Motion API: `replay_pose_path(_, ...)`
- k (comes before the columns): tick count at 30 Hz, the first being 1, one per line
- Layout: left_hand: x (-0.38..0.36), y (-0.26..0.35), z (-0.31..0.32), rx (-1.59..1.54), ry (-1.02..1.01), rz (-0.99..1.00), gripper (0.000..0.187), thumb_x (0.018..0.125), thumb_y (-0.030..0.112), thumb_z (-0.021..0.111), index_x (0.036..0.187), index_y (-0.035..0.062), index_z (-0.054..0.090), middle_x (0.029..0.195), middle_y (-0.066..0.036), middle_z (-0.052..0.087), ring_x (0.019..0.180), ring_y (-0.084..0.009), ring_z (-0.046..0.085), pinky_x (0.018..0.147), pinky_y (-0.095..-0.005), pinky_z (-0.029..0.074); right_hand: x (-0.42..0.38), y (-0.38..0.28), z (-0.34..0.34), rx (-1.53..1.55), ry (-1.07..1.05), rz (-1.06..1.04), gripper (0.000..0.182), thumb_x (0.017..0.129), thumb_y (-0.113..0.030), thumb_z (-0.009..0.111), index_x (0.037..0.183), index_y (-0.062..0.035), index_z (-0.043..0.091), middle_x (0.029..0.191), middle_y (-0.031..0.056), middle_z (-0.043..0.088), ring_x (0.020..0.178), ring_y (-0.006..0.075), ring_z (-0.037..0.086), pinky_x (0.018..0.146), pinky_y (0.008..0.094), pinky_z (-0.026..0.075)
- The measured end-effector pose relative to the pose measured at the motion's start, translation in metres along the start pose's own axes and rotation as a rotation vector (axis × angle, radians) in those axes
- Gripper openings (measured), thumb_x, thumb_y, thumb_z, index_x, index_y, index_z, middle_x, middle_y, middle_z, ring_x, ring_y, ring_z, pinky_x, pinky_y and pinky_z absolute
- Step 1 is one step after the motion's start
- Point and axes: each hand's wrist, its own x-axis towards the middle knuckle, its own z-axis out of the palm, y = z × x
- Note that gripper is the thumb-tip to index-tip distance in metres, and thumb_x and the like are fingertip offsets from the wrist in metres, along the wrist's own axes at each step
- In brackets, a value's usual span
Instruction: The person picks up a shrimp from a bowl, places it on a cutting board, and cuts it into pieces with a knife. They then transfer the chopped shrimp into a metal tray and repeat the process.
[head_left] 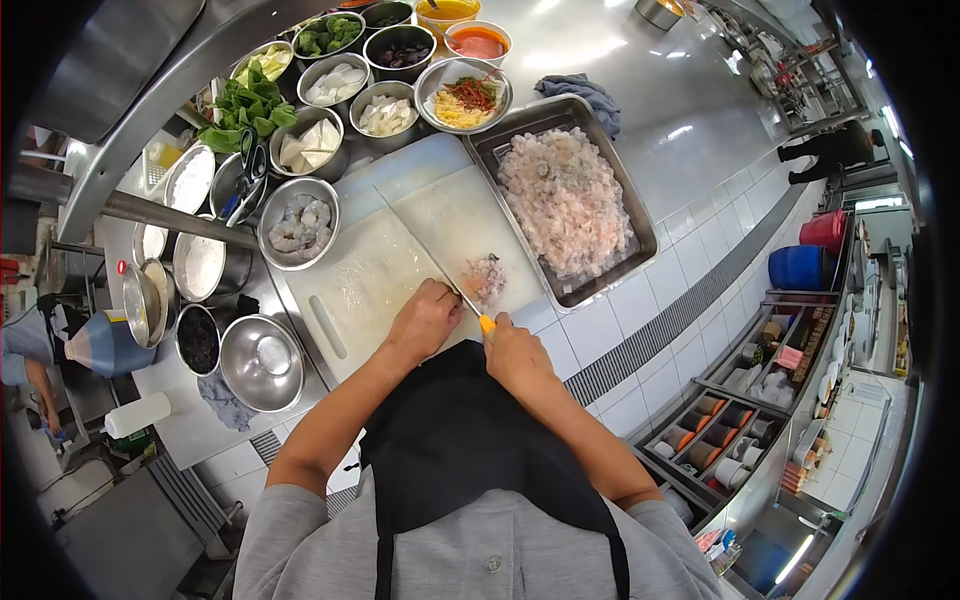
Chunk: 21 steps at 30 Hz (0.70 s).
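Note:
My right hand (518, 355) grips the yellow handle of a kitchen knife (425, 240), whose long blade slants across the white cutting board (355, 275). My left hand (425, 320) is closed, fingers curled beside the blade on the board; whatever lies under them is hidden. Just right of the blade sits a small heap of chopped pinkish shrimp (486, 280). A metal tray (480, 155) full of cut pale shrimp pieces (565, 200) stands right of the board. At the board's upper left, a steel bowl (263, 222) holds whole peeled shrimp (302, 226).
Steel containers with leafy greens (248, 108), white slices and sauces line the back. Scissors (248, 160) stand in a pot at left. A steel bowl (262, 385) sits near the front left. A grey cloth (585, 98) lies behind the tray. Other people (835, 150) stand farther off.

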Motion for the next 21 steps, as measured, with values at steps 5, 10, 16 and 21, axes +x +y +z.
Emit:
replay_pose_path(5, -0.001, -0.004, -0.003, 0.031, -0.088, -0.003, 0.012, 0.079, 0.005, 0.071, 0.091, 0.0005, 0.072, 0.093, -0.014, 0.065, 0.094, -0.0333, 0.062, 0.086, -0.0401, 0.054, 0.037, 0.001, 0.026, 0.068, 0.077, -0.091, 0.03, 0.098, -0.022, 0.063, 0.113, 0.0018, 0.055, 0.09, 0.0307, 0.071, 0.087, 0.0478, 0.071, 0.078, 0.0555, 0.057)
replay_pose_path(10, 0.001, -0.004, -0.008, -0.012, -0.049, -0.024, 0.011, 0.078, 0.004, 0.071, 0.089, 0.0007, 0.073, 0.093, -0.015, 0.066, 0.093, -0.0341, 0.063, 0.084, -0.0417, 0.055, 0.018, 0.004, 0.022, 0.076, 0.074, -0.066, 0.034, 0.097, -0.023, 0.063, 0.118, 0.0026, 0.055, 0.09, 0.03, 0.071, 0.087, 0.0483, 0.071, 0.079, 0.0555, 0.057)
replay_pose_path(16, -0.003, -0.003, -0.006, -0.004, -0.062, -0.01, 0.012, 0.078, 0.003, 0.071, 0.09, 0.0023, 0.073, 0.092, -0.014, 0.068, 0.092, -0.034, 0.064, 0.083, -0.0416, 0.055, 0.034, 0.006, 0.033, 0.126, 0.077, -0.099, 0.037, 0.097, -0.025, 0.063, 0.12, 0.0029, 0.055, 0.092, 0.0298, 0.072, 0.087, 0.0481, 0.071, 0.079, 0.0556, 0.057)
replay_pose_path(21, 0.0, -0.003, -0.017, 0.033, -0.055, -0.097, 0.011, 0.079, 0.002, 0.071, 0.09, 0.0034, 0.073, 0.086, -0.014, 0.068, 0.088, -0.0329, 0.065, 0.079, -0.041, 0.057, 0.026, 0.018, 0.01, 0.142, 0.204, -0.149, 0.033, 0.096, -0.028, 0.066, 0.113, -0.0002, 0.057, 0.08, 0.0287, 0.07, 0.077, 0.0483, 0.071, 0.071, 0.0562, 0.056)
